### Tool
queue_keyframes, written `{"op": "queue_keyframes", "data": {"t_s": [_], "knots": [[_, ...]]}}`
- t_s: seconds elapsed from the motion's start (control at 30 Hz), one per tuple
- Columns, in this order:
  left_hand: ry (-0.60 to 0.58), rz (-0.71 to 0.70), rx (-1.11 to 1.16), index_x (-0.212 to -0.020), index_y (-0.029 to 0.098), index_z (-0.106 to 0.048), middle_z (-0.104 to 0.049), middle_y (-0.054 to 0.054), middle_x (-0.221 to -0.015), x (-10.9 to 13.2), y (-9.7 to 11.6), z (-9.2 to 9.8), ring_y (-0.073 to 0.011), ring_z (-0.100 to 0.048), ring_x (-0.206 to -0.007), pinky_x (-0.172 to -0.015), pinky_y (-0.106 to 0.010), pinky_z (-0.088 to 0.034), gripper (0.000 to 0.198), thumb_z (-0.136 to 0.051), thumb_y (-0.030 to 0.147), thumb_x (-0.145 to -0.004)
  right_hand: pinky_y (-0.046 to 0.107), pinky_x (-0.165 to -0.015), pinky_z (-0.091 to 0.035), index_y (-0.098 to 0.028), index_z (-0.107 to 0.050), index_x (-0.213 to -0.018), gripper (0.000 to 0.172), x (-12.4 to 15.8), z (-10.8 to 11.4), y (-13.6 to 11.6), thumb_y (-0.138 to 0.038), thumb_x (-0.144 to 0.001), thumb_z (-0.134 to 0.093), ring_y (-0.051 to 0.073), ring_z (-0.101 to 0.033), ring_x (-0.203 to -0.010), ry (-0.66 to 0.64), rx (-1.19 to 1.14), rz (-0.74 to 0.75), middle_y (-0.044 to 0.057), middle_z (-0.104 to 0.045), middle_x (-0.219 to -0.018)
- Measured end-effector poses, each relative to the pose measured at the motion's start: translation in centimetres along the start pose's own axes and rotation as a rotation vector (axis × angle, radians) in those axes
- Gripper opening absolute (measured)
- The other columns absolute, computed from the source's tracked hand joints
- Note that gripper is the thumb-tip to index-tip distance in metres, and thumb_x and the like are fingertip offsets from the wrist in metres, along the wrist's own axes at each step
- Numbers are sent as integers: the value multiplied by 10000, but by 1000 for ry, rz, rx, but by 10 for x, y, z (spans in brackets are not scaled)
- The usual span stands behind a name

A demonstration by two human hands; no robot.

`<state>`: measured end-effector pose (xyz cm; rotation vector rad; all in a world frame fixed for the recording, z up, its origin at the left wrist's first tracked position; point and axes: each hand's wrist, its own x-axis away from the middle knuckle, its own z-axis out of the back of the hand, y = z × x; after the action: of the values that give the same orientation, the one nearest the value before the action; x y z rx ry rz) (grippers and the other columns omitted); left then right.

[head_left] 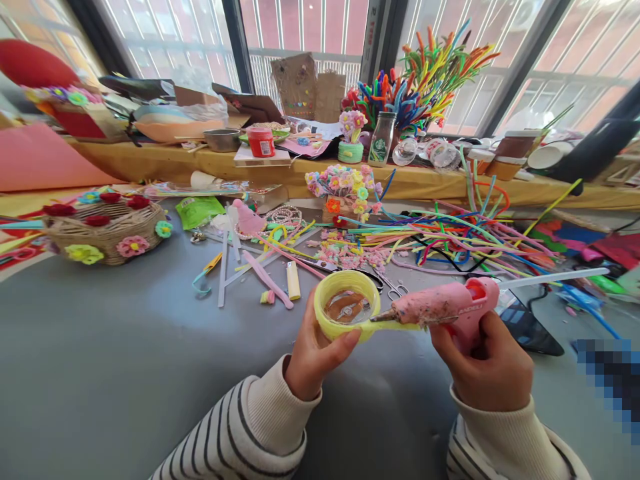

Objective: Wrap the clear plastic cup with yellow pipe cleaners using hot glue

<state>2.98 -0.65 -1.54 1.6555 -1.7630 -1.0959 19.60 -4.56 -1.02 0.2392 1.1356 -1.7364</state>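
Note:
My left hand point(317, 353) is closed around a small clear round cup point(367, 280) wrapped in yellow pipe cleaner, tilted so its inside faces me. From its right side a loose yellow strand point(403, 327) runs toward my right hand. A pink hot glue gun point(440, 303) is gripped in my right hand point(487, 367), its nozzle at the cup's right edge. Out of the gun's back sticks a long translucent glue stick point(555, 277). Whether my right fingers also pinch the yellow strand is hidden behind the gun.
Just beyond the cup lie scissors point(395, 289) and a yellow lighter point(293, 280). Loose pipe cleaners point(460, 233) spread across the right. A flower-trimmed woven basket point(107, 230) stands left, and a dark phone-like device point(530, 327) is beside my right hand. A crowded ledge point(200, 157) runs behind.

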Motion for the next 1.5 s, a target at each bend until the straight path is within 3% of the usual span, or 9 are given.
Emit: {"op": "queue_keyframes", "data": {"t_s": [0.63,1.5], "knots": [[53,11,-21,-1084,196,-513,-642,-88,-1050,0,1,0,-286,-583,-1037,-938,-432,-424,541,-737,301,-603,227,-438,-317,-218,-401,-600,270,0,1,1,-398,-684,-583,87,-380,-412,-5,22,-25,-53,-409,-468],[46,26,30,-1083,211,-522,-650,-54,-1047,1,2,-1,-245,-593,-1030,-935,-385,-442,531,-747,278,-606,237,-460,-276,-216,-377,-601,275,-2,3,-2,-407,-718,-537,90,-348,-439,-18,66,-40,-53,-380,-496]]}}
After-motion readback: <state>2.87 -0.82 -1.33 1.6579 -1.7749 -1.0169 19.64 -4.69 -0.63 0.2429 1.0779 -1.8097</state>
